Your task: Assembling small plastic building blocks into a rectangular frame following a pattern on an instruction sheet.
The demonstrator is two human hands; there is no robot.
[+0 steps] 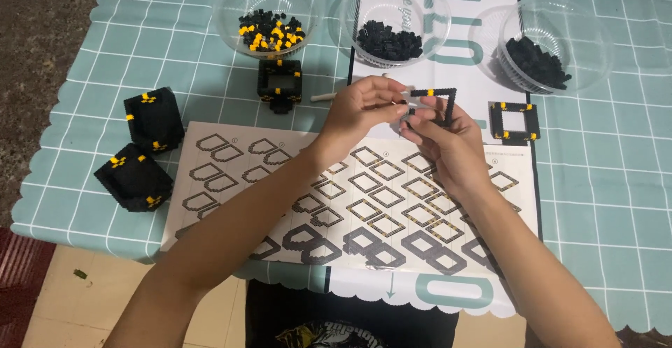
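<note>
both hands [409, 121] on a black brick frame [439, 104]

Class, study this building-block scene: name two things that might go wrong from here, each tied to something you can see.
1. The thin black square frame is pinched between the left hand and right hand in mid-air, unsupported; pressing a piece on may bend it or pop it apart.
2. The instruction sheet overhangs the table's near edge under both forearms; a shifting arm might drag it off, perhaps nudging the two finished black blocks beside it.
</note>
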